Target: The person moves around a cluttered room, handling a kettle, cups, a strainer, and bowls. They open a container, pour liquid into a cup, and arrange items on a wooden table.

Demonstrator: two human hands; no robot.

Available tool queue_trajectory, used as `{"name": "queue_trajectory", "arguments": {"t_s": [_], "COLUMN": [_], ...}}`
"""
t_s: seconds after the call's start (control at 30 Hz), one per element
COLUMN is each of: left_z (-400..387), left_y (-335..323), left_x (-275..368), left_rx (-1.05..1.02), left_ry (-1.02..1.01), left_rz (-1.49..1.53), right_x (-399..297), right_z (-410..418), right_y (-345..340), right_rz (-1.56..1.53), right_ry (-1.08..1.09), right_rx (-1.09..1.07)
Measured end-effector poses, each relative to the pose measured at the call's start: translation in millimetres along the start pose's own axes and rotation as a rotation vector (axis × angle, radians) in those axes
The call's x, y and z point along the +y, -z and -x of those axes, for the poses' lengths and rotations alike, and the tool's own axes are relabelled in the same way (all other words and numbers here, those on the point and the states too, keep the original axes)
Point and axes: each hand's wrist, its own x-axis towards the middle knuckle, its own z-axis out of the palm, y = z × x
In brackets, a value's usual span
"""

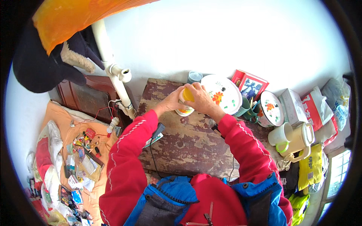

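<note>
A white jar [184, 112] with an orange-and-green floral pattern near its base stands on the worn wooden table [186, 144]. My left hand [171, 99] wraps around the jar's left side. My right hand [201, 97] grips the yellow lid [188, 95] from above, its fingers curled over the far edge. The hands partly hide the jar, and how tightly the lid sits cannot be seen. Just right of my right hand is a large round white enamel lid [222, 97] with painted flowers. A translucent cup [194, 76] stands behind it, by the wall.
Green mugs [243, 108], a photo frame [250, 86], a flowered enamel pot [271, 108], a white plastic mug [280, 135] and a cream jug [302, 135] crowd the right. A black device [158, 130] lies by my left forearm. Small tools clutter the orange cloth [109, 152] at left.
</note>
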Motion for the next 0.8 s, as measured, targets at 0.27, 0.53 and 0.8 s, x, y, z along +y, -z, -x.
{"name": "queue_trajectory", "arguments": {"t_s": [0.27, 0.53, 0.8], "left_z": [-57.4, -120.7, -133.4], "left_y": [83.5, 23.3, -8.1], "left_x": [-44.0, -100.7, -109.4], "left_rx": [0.078, -0.004, 0.129], "left_ry": [0.269, 0.174, 0.109], "left_rz": [-0.047, -0.176, -0.250], "right_x": [1.7, -7.7, -8.2], "right_z": [7.6, 22.3, 5.5], "right_y": [10.4, 18.0, 10.7], "right_rz": [-0.236, -0.031, 0.018], "right_ry": [0.048, 0.068, 0.251], "right_rx": [-0.015, -0.067, -0.107]}}
